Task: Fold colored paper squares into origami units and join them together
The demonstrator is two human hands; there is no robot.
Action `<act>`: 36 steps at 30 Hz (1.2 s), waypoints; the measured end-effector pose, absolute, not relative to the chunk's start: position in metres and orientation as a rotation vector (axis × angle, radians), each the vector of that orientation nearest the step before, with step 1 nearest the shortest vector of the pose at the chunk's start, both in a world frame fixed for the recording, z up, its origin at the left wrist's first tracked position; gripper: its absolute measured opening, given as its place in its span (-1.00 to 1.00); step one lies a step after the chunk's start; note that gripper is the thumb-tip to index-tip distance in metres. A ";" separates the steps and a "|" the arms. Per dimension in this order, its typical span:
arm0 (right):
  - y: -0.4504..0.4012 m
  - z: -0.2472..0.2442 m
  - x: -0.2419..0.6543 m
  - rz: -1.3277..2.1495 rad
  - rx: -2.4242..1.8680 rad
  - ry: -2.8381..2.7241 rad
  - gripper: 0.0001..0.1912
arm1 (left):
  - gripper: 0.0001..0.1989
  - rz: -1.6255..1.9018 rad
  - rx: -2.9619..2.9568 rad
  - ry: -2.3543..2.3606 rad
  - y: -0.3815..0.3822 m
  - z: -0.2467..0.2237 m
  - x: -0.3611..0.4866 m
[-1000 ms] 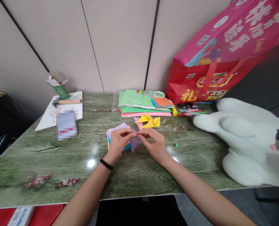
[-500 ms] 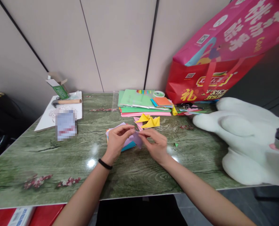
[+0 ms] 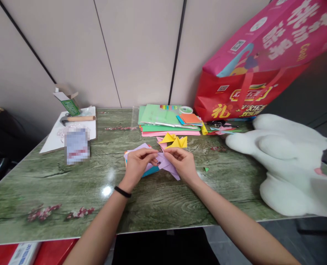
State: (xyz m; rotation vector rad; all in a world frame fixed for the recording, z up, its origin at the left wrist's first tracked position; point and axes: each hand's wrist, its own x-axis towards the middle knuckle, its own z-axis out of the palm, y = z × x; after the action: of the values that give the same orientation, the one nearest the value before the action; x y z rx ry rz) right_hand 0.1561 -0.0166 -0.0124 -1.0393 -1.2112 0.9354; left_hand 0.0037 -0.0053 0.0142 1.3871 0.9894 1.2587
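Note:
A folded piece of purple paper [image 3: 169, 166] is pinched between my two hands near the middle of the table. My left hand [image 3: 139, 162] holds its left side by the fingertips, and my right hand [image 3: 182, 163] grips its upper part. Below my left hand lies a small stack of coloured sheets, with a purple sheet [image 3: 143, 147] on top and a blue sheet [image 3: 151, 171] at its lower edge. Just beyond my fingers sit folded yellow paper pieces [image 3: 179, 142] and a pink one, partly covered.
Green and pink paper packs [image 3: 158, 117] lie at the back, with small orange squares [image 3: 191, 119] on them. A white plush toy [image 3: 287, 158] and a red bag [image 3: 235, 95] stand right. A hammer [image 3: 82, 118] rests on a white board [image 3: 52, 136] at left.
The purple paper has turned and spread, with a long point now reaching down to the right. My right hand has shifted slightly, its fingers closer to my left hand's.

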 end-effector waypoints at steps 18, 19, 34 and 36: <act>-0.012 -0.018 0.158 1.173 -0.998 -1.152 -0.78 | -0.67 1.193 1.367 0.979 -0.007 0.013 0.003; -0.011 -0.018 0.158 1.193 -1.009 -1.146 -0.76 | -0.61 1.188 1.342 0.951 -0.007 0.013 0.003; -0.014 -0.018 0.157 1.632 -1.068 -1.263 -0.66 | -0.61 1.354 1.392 1.244 0.008 0.005 -0.006; -0.012 -0.019 0.156 1.530 -1.087 -1.162 -0.63 | -0.64 1.315 1.531 1.383 0.010 0.001 -0.009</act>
State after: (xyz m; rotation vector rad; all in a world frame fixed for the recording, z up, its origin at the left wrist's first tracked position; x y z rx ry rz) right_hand 0.1559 -0.0120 -0.0195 -1.0875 -1.1615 1.5296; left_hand -0.0091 0.0104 0.0009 1.5312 1.3827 1.3154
